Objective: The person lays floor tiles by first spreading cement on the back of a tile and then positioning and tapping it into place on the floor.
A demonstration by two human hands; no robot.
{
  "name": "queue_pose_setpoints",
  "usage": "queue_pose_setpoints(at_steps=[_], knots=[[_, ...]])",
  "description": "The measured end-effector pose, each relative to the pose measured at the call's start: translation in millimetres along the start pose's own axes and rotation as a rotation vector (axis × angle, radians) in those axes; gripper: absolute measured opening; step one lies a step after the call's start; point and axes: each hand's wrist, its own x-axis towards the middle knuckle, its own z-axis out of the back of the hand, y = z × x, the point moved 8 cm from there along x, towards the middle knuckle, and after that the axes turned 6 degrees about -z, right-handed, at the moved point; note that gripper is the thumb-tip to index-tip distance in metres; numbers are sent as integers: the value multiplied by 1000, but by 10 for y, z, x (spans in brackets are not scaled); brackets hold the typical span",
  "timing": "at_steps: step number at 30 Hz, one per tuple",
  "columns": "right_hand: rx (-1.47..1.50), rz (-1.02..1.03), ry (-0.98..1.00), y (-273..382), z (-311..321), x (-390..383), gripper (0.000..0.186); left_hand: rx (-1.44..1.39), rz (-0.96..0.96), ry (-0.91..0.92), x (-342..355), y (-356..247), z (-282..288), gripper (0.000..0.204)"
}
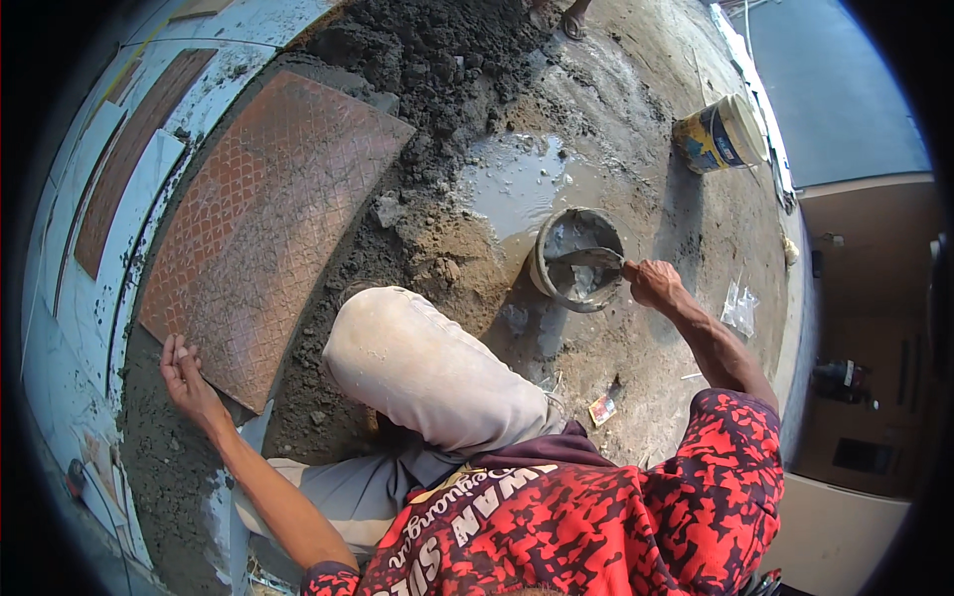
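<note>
My left hand [189, 382] is at the lower left edge of a textured, mortar-smeared reddish tile [263, 228], its fingers apart and slightly bent. The tile lies on wet grey mortar [149, 467] beside a white strip. My right hand [651, 283] is closed round the handle of a trowel [596, 256], whose blade is inside a round bucket [537, 263] containing wet grey mix. My light-trousered knee [393, 348] is bent between the tile and bucket.
A mortar heap [427, 70], a puddle [502, 179], a second bucket [717, 134] and a plastic scrap [737, 308] lie around. Tile pieces [149, 129] line the left. Another person's foot [574, 22] shows at the top. A grey wall [835, 89] stands right.
</note>
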Motion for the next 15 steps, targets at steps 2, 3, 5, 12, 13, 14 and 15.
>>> queue_pose_setpoints(at_steps=[2, 3, 5, 12, 13, 14, 15], knots=[[-16, -20, -105, -47, 177, 161, 17, 14, 9, 11, -7, 15, 21, 35], [-28, 9, -180, -18, 218, 288, 17, 21, 17, 15, -6, 36, 58, 35], [-31, -20, -171, -41, 86, 550, 18, 7, 36, 33, -41, 85, -8, 35], [246, 204, -1, 233, -746, 735, 15, 14, 40, 8, -87, -17, 37, 36], [485, 61, 247, 297, -828, 626, 18, 12, 37, 6, -91, -7, 84, 37], [720, -102, 499, 312, -949, 455, 21, 13, 40, 6, -95, -18, 72, 37], [718, -103, 501, 304, -1086, 514, 21, 6, 48, 6, -97, -29, 43, 37]])
